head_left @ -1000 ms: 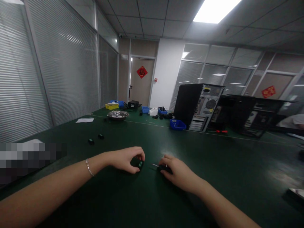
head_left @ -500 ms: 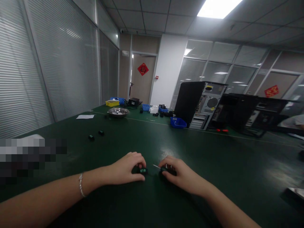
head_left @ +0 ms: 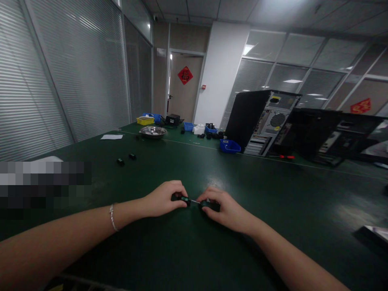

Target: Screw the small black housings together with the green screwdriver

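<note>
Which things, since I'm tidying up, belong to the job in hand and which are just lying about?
Job: black piece in left hand; thin-shafted tool in right hand; perhaps two similar pieces.
Apparently lying about: metal bowl; paper sheet; nearest blue tray; computer tower.

A metal bowl (head_left: 153,131) sits on the worktop (head_left: 257,182) between nine and ten o'clock from the view's centre, a paper sheet (head_left: 112,137) near nine. At three, a blue tray (head_left: 229,147) lies just beside a black computer tower (head_left: 248,117). A door (head_left: 186,101) with a red diamond sign (head_left: 185,75) stands just before twelve.
</note>
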{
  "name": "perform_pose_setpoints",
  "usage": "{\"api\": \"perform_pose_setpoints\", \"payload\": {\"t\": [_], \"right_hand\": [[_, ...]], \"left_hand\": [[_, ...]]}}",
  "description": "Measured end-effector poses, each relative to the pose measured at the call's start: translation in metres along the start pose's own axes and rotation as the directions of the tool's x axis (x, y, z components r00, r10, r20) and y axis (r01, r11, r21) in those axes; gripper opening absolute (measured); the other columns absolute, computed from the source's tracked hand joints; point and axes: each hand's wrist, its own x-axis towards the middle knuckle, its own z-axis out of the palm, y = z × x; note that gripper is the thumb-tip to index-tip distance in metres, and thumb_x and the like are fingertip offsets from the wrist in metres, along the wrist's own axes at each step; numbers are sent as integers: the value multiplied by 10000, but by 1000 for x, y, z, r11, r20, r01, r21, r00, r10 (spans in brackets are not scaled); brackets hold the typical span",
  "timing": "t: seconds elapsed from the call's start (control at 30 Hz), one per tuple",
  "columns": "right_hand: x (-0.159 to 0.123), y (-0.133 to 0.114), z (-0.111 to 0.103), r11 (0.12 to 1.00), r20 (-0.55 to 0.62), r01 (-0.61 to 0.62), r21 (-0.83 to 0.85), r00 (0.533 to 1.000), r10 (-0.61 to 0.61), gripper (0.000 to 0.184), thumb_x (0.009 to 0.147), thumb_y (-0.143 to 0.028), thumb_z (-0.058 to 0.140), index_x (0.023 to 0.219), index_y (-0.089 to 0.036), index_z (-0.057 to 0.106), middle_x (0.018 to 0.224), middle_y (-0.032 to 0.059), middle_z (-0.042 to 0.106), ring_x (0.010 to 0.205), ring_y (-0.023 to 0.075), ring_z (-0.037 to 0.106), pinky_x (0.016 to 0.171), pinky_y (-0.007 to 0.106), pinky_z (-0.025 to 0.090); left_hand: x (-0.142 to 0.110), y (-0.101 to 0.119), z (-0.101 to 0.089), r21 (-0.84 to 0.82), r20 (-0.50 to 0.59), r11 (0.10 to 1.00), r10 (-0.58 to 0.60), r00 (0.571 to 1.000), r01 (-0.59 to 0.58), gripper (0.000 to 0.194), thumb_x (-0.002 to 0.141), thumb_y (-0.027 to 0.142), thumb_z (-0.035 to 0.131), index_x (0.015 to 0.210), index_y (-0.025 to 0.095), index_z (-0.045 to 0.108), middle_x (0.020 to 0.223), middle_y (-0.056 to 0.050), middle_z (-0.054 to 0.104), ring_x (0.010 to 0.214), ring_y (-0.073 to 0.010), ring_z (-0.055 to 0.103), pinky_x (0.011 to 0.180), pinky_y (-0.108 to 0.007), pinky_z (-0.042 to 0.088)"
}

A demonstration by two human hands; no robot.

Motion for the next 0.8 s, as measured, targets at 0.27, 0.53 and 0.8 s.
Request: {"api": "perform_pose_setpoints", "payload": {"t": [0.27, 0.53, 0.8], "right_hand": [[1, 5, 3, 1000, -16, 7, 6, 1000, -7, 253, 856, -119, 608, 1078, -232, 655, 1049, 30, 576, 918, 173, 574, 796, 298, 471], [1, 4, 4, 1000, -12, 6, 25, 1000, -5, 252, 860, -118, 597, 1080, -232, 647, 1052, 35, 574, 920, 179, 570, 793, 301, 475], [2, 3, 5, 999, -3, 6, 33, 1000, -6, 236, 872, -144, 600, 1087, -228, 649, 1061, 40, 585, 919, 180, 577, 786, 301, 470]], "left_hand": [[2, -4, 2, -40, -10, 999, -10, 1000, 10, 144, 820, 236, 727, 938, 158, 697, 881, -20, 585, 793, -162, 556, 689, -250, 431], [0, -1, -1, -57, 4, 998, -30, 1000, 30, 151, 821, 245, 728, 945, 162, 701, 890, -19, 588, 799, -163, 561, 697, -253, 437], [1, 4, -3, -35, 35, 998, -47, 998, 49, 152, 828, 247, 714, 958, 169, 705, 920, -27, 597, 813, -171, 571, 703, -260, 442]]}}
